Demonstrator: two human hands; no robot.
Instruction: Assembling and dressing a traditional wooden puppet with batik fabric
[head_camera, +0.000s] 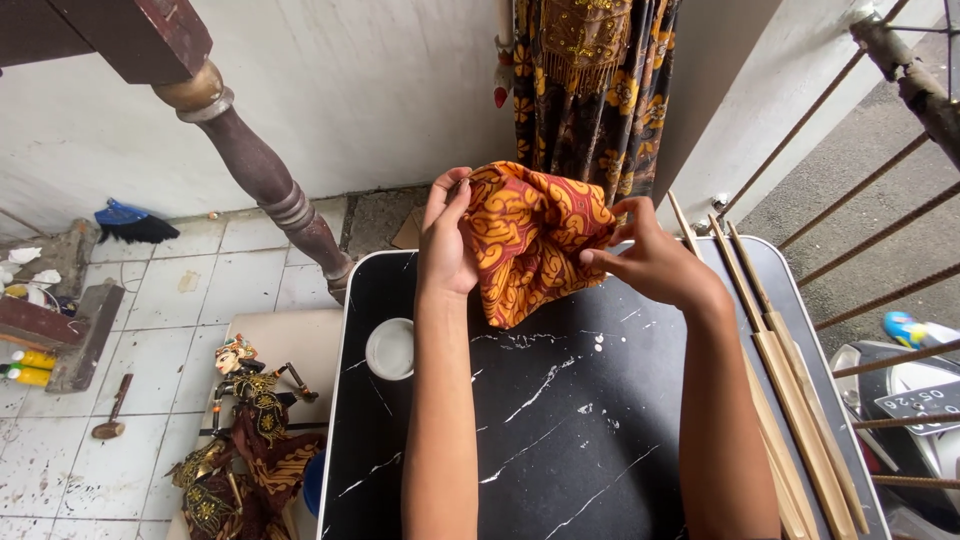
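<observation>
White wall behind, pale tiled floor at left, a black marbled table, rusty railing at right, daylight.

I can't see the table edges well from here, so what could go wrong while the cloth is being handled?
The left hand and right hand hold the orange patterned cloth above the black table. A dangling corner or a forearm might knock the white lid at the left edge onto the puppets below. The wooden sticks lie near the right elbow and could be swept off.
</observation>
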